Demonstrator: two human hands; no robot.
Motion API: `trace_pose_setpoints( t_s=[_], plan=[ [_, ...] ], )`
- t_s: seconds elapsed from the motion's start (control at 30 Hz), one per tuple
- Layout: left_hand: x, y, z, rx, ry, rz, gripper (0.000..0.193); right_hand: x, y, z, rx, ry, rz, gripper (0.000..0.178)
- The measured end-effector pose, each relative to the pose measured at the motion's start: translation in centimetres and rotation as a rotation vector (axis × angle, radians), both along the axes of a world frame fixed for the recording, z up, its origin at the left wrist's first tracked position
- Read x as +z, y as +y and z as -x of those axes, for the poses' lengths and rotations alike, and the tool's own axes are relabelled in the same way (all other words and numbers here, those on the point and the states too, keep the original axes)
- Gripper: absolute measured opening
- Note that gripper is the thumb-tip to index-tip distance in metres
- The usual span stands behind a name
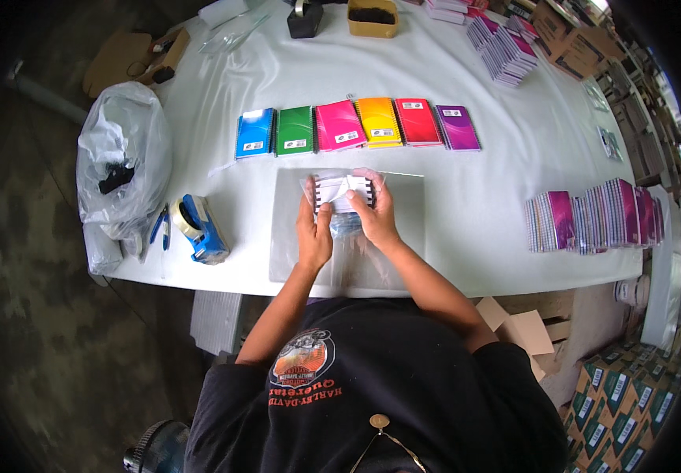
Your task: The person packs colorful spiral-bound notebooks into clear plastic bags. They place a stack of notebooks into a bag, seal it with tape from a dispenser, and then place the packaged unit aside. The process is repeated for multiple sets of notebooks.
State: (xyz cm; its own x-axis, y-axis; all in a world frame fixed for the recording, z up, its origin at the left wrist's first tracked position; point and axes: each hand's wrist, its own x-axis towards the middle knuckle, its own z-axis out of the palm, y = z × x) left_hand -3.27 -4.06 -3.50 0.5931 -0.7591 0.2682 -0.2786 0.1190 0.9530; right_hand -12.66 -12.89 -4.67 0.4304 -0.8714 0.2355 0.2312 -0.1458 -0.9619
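Observation:
Between my left hand [314, 233] and my right hand [377, 215] is a small white bundle [343, 195] with dark bars along both sides. It looks like stacked notebooks in clear plastic; its exact make-up is hard to tell. Both hands are closed on its sides, thumbs on the near face. Below them lies a pile of clear plastic sheets or bags [289, 260]. Beyond, spiral notebooks stand in a row: blue [255, 132], green [294, 131], pink [339, 124], yellow [378, 121], red [417, 121] and purple [458, 127].
At left are a blue tape dispenser [207, 232], blue-handled pliers or cutters [164, 225] and a plastic bag [123, 126]. Stacked purple notebooks [593, 217] sit at right, more notebooks [504, 54] at far right. A black dispenser [304, 22] and yellow tub [373, 19] stand at the back.

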Motion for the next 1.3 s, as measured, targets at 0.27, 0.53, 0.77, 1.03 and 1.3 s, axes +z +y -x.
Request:
trace_pose_setpoints(
  t_s=[0.27, 0.53, 0.77, 1.03, 1.3],
  plan=[
    [1.1, 0.8, 2.0, 0.112, -0.914, -0.307, 0.044, 0.5, 0.3, -0.3, -0.237, 0.394, 0.301, 0.05],
    [5.3, 0.3, -1.4, -0.298, -0.326, -0.319, 0.082, 1.5, 3.4, 2.0, -0.138, 0.601, 0.902, 0.047],
    [6.2, -5.2, -5.3, -0.396, -0.54, -0.391, 0.031, 1.3, 1.7, 2.0, -0.085, 0.549, 0.962, 0.042],
    [3.4, 1.2, -0.8, -0.129, -1.023, -0.089, 0.021, 1.6, 1.7, 1.3, -0.177, 0.283, 0.704, 0.037],
    [1.9, 13.2, -15.7, 0.927, -0.476, -0.512, 0.032, 0.8, 1.0, 1.5, -0.184, 0.259, 0.832, 0.021]
  ],
)
